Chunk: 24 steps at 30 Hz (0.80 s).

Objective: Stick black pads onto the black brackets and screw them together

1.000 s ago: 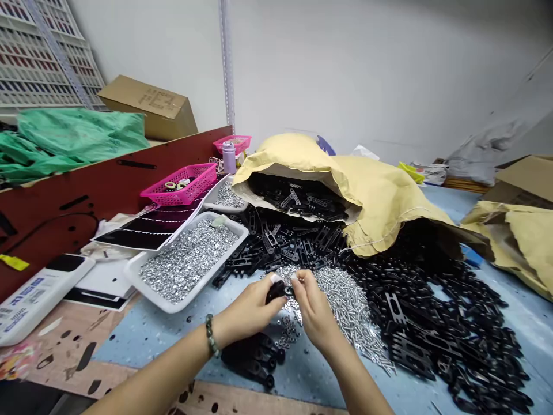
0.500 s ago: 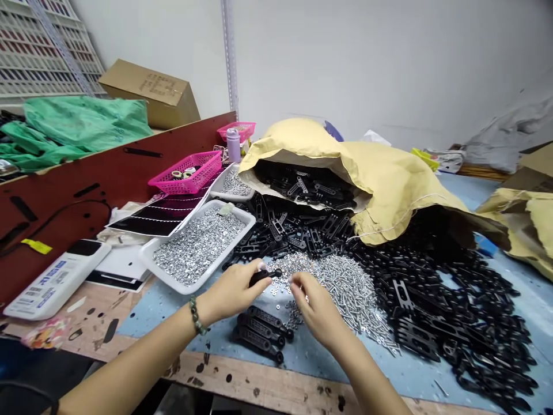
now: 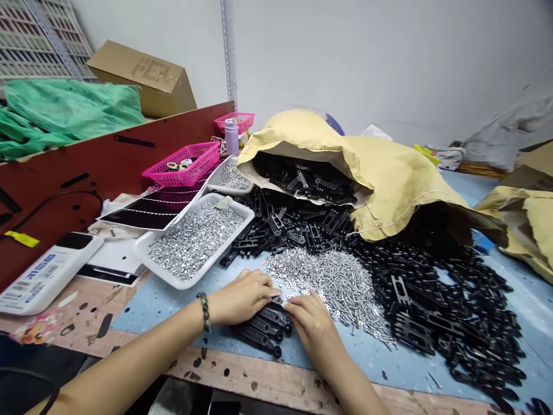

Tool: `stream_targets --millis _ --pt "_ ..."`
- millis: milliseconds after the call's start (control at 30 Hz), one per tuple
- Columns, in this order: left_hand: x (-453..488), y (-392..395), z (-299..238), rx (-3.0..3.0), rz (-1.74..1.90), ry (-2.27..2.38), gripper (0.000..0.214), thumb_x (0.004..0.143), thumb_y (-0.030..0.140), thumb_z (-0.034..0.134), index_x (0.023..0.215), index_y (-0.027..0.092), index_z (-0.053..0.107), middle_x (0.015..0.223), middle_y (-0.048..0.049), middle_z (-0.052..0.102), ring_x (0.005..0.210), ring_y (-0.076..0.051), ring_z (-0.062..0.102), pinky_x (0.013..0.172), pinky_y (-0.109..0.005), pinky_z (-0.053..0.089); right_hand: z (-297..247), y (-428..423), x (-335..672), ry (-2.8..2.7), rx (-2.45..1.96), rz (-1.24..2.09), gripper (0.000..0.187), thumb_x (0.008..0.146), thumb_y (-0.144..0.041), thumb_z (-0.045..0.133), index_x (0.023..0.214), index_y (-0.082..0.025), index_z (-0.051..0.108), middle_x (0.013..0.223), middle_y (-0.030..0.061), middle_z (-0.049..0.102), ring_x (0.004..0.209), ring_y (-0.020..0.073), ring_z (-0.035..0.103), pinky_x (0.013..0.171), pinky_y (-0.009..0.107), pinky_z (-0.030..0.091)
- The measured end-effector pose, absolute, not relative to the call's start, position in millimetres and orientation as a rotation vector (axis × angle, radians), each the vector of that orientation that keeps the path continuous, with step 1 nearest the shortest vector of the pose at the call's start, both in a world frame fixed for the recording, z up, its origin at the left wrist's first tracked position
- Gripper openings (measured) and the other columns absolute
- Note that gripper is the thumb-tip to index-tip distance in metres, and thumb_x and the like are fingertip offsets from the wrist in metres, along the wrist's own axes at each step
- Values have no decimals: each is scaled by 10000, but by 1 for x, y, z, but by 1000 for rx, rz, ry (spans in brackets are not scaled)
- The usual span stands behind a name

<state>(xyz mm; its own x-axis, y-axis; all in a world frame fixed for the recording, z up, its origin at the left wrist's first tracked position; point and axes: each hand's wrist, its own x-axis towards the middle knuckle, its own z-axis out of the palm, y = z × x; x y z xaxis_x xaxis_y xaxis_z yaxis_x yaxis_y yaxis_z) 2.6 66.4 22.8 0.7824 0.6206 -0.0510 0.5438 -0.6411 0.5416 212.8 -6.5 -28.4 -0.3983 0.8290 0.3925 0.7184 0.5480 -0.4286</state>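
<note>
My left hand (image 3: 246,296), with a bead bracelet at the wrist, is closed on a black plastic arm at the back of a short row. Most of this arm is hidden under the fingers. Several similar black plastic arms (image 3: 258,333) lie side by side just in front, their rounded ends pointing right. My right hand (image 3: 311,324) is beside that end, thumb and fingertips pressed together by the held arm; what they pinch, if anything, is hidden. Behind both hands spread loose small nuts (image 3: 280,265) and a heap of silver screws (image 3: 345,282).
A white tray of nuts (image 3: 142,249) stands left, with a pink basket (image 3: 203,168) behind it. Black parts (image 3: 453,311) are piled on the right. Yellow paper sacks (image 3: 389,173) lie open at the back. A white scale-like box (image 3: 43,282) sits far left.
My left hand has brought the black arm down and toward me, onto the back of the row. My right hand has come lower, beside the arm's end. The view has shifted slightly.
</note>
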Motion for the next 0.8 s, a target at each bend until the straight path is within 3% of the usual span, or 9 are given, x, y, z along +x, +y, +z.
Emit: stream_targets --millis 133,233,333,433,633,800 --pt "-2 67 26 2383 173 907 206 900 178 513 979 265 681 997 -15 634 984 -212 555 895 -334 349 -19 7 217 -2256 -1217 316 197 919 -192 481 1007 -257 644 941 38 667 891 187 601 948 434 438" --pt "0 69 29 2367 150 929 211 882 175 543 999 269 692 988 -13 658 982 -213 573 899 -328 354 -7 46 221 -2110 -1407 196 205 911 -219 486 1058 -211 629 1007 69 664 958 202 587 860 355 487" --pt "3 71 31 2411 97 972 223 890 191 534 1026 274 691 974 -14 668 964 -208 576 883 -328 368 3 96 221 -1966 -1575 61 278 911 -196 462 1156 -152 585 1112 137 631 1031 267 546 878 444 454" --pt "4 71 32 2449 67 1007 229 897 187 521 1024 273 692 973 -15 669 951 -204 573 880 -335 374 7 120 216 -1995 -1585 28 288 856 -146 528 1133 -156 609 1088 139 643 1031 306 535 882 494 419" --pt "3 68 31 2453 60 992 212 893 193 528 1009 256 693 987 -21 660 940 -207 578 855 -335 401 9 72 221 -2062 -1463 58 241 919 -220 465 1123 -178 587 1109 95 628 1051 230 523 913 374 424" --pt "4 71 37 2470 66 961 203 864 168 536 972 245 689 949 -24 657 937 -211 580 863 -344 410 4 86 225 -1974 -1574 -63 288 903 -215 477 1172 -158 564 1143 123 618 1057 253 512 901 398 417"
